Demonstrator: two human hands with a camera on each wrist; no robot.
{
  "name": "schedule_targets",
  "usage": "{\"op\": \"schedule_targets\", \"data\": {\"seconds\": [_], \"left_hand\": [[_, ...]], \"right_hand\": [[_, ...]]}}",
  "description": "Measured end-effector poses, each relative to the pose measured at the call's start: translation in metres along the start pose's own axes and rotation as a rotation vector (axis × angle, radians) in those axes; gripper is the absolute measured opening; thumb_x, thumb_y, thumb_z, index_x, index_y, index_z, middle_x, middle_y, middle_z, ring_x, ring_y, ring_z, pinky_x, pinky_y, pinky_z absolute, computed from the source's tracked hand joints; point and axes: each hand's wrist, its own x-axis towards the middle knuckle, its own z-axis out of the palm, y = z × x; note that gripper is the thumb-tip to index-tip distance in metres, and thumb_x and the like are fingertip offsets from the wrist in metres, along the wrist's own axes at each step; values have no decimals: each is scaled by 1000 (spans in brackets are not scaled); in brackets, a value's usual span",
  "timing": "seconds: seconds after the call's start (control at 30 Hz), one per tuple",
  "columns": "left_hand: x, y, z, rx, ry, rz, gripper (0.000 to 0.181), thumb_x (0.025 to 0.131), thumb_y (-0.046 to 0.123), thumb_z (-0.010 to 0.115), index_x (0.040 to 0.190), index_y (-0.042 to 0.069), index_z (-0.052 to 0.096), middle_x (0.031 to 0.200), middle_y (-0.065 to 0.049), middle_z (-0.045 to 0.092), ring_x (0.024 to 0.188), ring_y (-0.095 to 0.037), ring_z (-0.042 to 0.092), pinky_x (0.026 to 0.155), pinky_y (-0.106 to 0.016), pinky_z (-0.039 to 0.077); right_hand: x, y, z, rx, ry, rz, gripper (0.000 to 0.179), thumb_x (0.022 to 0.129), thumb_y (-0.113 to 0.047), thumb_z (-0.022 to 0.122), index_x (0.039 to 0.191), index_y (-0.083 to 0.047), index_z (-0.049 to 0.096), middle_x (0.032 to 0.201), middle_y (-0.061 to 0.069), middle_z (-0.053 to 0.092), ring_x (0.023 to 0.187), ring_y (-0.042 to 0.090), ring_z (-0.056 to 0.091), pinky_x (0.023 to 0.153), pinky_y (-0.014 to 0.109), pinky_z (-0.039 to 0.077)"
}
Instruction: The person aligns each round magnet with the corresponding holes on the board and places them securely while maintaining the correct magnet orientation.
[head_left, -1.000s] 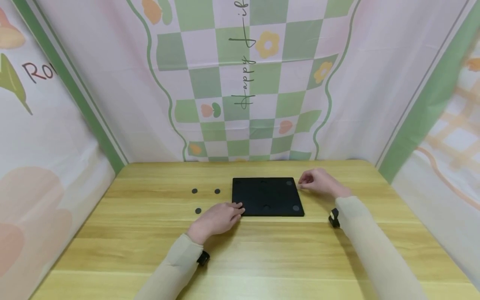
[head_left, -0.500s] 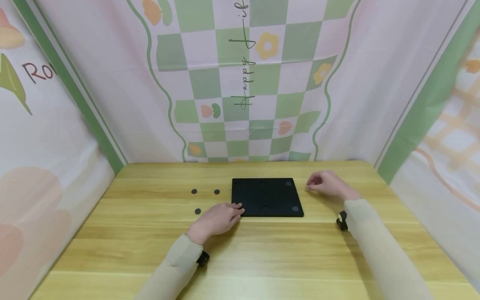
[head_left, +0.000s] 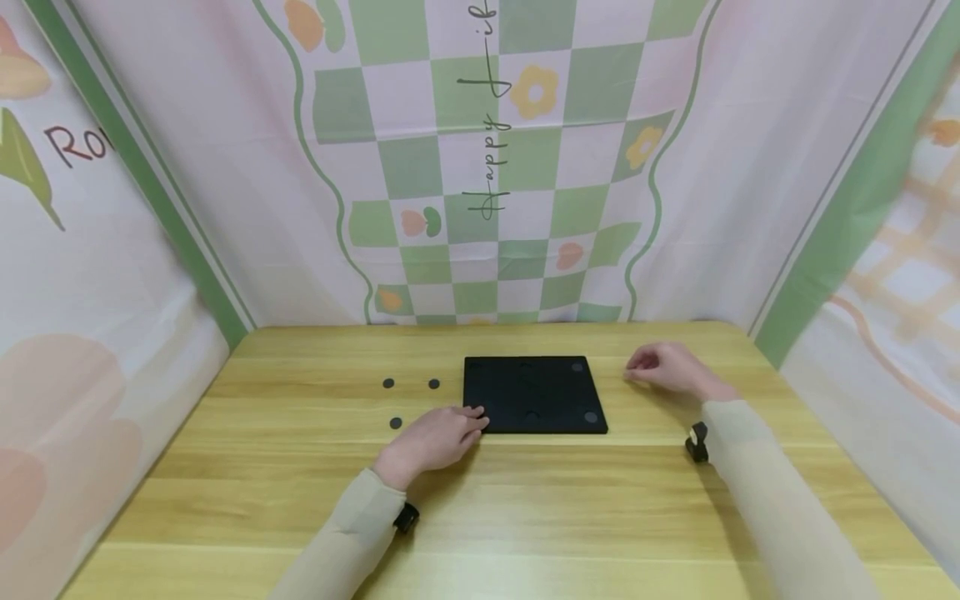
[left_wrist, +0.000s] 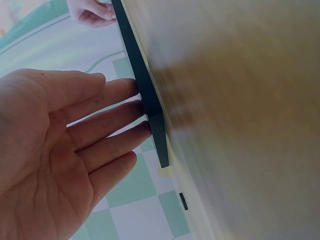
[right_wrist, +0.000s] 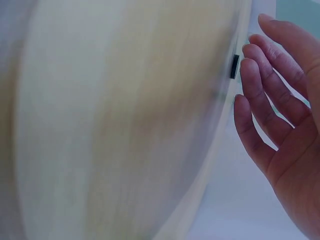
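A thin black rectangular board (head_left: pixel 528 392) lies flat on the table. Two dark grey round pads sit at its right corners, an upper pad (head_left: pixel 577 367) and a lower pad (head_left: pixel 591 417). My left hand (head_left: pixel 435 437) rests its fairly straight fingertips on the board's near left corner; the left wrist view shows them touching the board (left_wrist: pixel 145 85). My right hand (head_left: pixel 671 369) is off the board's right side, fingers loosely bent. In the right wrist view, nothing shows between its thumb and fingers, and a short black edge (right_wrist: pixel 234 66) appears beyond them.
Left of the board lie three loose dark discs: a far left disc (head_left: pixel 388 383), one nearer the board (head_left: pixel 433 384), and a near disc (head_left: pixel 396 423). Patterned fabric (head_left: pixel 525 250) hangs behind the wooden table (head_left: pixel 540 517) and along both sides.
My right hand has moved rightward from beside the board's upper right corner, away from it. My left hand has stayed on the near left corner, and the discs look unmoved.
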Motion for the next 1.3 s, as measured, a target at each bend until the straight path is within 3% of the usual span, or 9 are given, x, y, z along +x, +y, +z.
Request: {"op": "schedule_targets", "data": {"seconds": [0.33,0.6,1.03,1.3], "left_hand": [[0,-1,1,-1,4,1,36,102,24,44,134,14,56,142,-5,50,129,-24,49,105,-38,43],[1,-1,1,4,4,4,36,102,24,43,134,13,56,142,-5,49,129,-23,49,105,-38,43],[0,-1,1,5,-4,-3,36,102,25,43,135,15,55,143,-4,49,130,-23,48,106,-38,41],[1,-2,2,15,-3,2,36,102,24,43,134,14,55,142,-4,49,130,-23,48,106,-38,41]], "right_hand": [[-4,10,-5,-23,27,-30,22,84,-26,73,94,-6,72,95,9,72,83,20,66,81,44,54],[-5,12,-6,-20,30,1,22,85,-26,72,95,-7,72,96,10,72,87,23,66,82,45,53],[-1,16,-5,-32,59,18,20,86,-26,70,95,-9,72,90,5,72,80,15,62,74,33,51],[0,15,-6,2,44,55,23,88,-26,69,101,-7,70,90,6,69,81,18,61,71,31,50]]}}
